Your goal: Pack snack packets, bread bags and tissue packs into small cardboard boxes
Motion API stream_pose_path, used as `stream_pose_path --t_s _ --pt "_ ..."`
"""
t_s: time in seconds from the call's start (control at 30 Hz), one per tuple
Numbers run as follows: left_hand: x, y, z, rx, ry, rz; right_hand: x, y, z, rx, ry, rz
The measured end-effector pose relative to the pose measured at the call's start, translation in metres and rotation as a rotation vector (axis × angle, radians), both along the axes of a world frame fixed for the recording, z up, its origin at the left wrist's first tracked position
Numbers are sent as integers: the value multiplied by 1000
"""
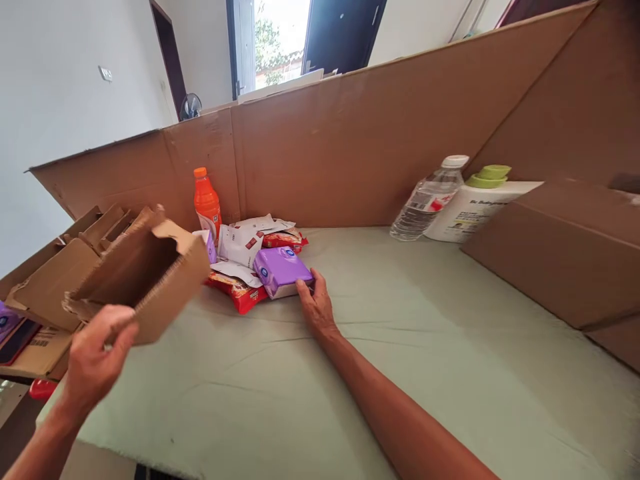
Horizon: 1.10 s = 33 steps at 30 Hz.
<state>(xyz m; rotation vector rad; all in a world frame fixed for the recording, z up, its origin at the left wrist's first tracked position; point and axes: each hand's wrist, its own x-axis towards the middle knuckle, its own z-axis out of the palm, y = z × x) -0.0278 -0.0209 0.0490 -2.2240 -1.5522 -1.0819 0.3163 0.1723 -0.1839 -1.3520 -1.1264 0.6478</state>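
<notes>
My left hand [97, 357] grips the near edge of an open cardboard box [173, 290], which is tilted at the left of the table. With thumb and fingers, my right hand [317, 303] holds the right end of a purple tissue pack [283, 267]. That pack rests against a pile of white packets [240, 245] and red snack packets [245, 297]. A second purple pack [207, 245] shows partly between the box and the pile. Behind them stands an orange drink bottle [206, 200]. The inside of the box is dark, and I cannot make out its contents.
A tall cardboard wall [320, 153] runs along the back of the green-covered table [400, 320]. At the back right, a clear water bottle [427, 203] leans beside a white bottle with a green cap [463, 213]. More cardboard boxes [55, 280] stand at the left.
</notes>
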Motion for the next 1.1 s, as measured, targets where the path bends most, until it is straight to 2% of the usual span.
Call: stream_pose_path --t_s 0.07,0.1,0.17,0.33,0.4,0.5,0.57,0.63,0.77,0.87,1.0,1.1 --pt "11 -30 -7 -60 105 -278 0 0 -1 9 -25 -11" --pt "17 -40 -10 -100 153 -372 0 0 -1 15 -43 -18" --pt "27 -52 -14 -150 238 -444 2 -3 2 34 -90 -34" --pt "32 -67 -12 -106 306 -354 6 -29 26 164 -286 -18" --pt "29 -72 -13 -85 293 -330 2 -45 38 228 -390 97" --pt "24 -77 -19 -38 263 -296 -15 -64 52 295 -565 348" --pt "18 -82 -24 -8 254 -273 -33 -68 57 305 -672 472" --pt "10 -87 -28 2 244 -243 -52 -64 59 283 -753 527" --pt "-6 -100 -31 -34 198 -167 -81 -43 62 207 -782 505" --pt "-16 -108 -34 -45 189 -141 -82 -29 68 173 -684 435" --pt "-21 -111 -40 -68 126 -111 -43 -31 88 163 -493 338" --pt "-10 -104 -43 -76 70 -128 -3 -54 120 166 -335 300"
